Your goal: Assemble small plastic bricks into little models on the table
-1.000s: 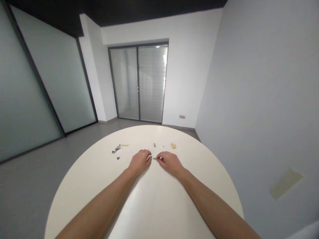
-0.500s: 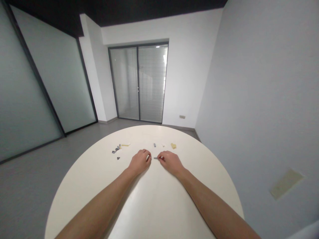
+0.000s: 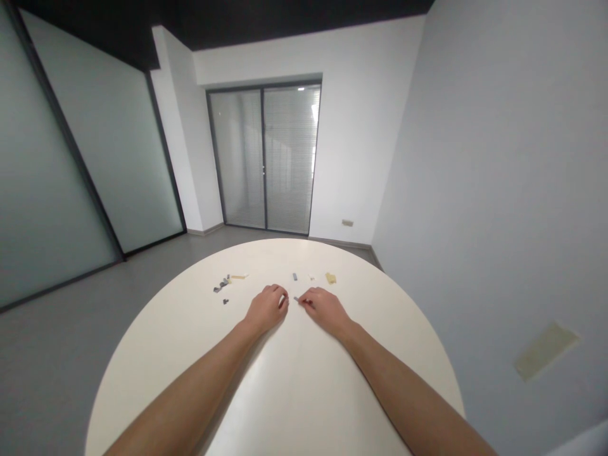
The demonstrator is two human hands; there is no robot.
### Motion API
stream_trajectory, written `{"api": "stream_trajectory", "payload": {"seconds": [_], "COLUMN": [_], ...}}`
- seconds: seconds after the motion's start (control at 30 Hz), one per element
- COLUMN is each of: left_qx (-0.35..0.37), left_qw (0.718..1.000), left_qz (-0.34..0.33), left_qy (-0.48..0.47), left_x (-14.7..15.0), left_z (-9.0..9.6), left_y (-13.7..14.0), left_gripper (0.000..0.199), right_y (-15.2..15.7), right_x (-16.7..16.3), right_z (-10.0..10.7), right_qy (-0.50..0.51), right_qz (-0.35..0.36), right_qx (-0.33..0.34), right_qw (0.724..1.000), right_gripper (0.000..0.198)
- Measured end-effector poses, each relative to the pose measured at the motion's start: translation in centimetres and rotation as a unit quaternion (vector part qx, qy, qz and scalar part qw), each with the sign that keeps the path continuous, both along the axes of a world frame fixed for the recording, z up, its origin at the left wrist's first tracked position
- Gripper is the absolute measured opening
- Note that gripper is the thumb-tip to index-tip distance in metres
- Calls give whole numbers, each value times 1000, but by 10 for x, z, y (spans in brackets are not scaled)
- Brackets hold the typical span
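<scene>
My right hand (image 3: 323, 308) rests on the round table with its fingertips pinched on a small grey block piece (image 3: 296, 299). One end of that piece sticks out to the left. My left hand (image 3: 266, 308) lies a short way to the left, its fingers curled together. Whatever its fingertips hold, if anything, is too small to make out. A gap separates the two hands. Just beyond them lies another small grey-blue piece (image 3: 295, 277). Small white pieces (image 3: 311, 277) and a yellowish piece (image 3: 331, 278) are beyond my right hand.
On the left of the white table (image 3: 156, 354) several dark and grey pieces (image 3: 223, 284) sit in a loose group. Beside them is a thin yellow strip (image 3: 238, 277), and a small dark piece (image 3: 225, 301) lies nearer. A glass door (image 3: 289, 158) stands behind the table.
The grey piece in my right fingers has turned a little, and less of it shows. My left hand stays almost still.
</scene>
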State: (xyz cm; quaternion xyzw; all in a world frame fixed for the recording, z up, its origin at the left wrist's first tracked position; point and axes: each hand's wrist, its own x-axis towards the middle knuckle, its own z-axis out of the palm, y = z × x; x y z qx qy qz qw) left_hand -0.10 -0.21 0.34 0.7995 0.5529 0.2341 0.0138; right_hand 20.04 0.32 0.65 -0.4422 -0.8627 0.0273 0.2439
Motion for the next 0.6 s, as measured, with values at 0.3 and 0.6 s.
{"api": "stream_trajectory", "payload": {"seconds": [0.3, 0.6], "left_qx": [1, -4], "left_qw": [1000, 1000], "left_qz": [2, 13], "left_qy": [-1, 2], "left_x": [1, 2], "left_z": [-1, -1], "left_y": [0, 0], "left_gripper": [20, 19], "right_y": [4, 16], "right_x": [-1, -10], "right_z": [0, 8], "right_qy": [-44, -164], "right_qz": [50, 52], "right_qx": [19, 33], "right_qw": [998, 985], "right_gripper": [27, 38]}}
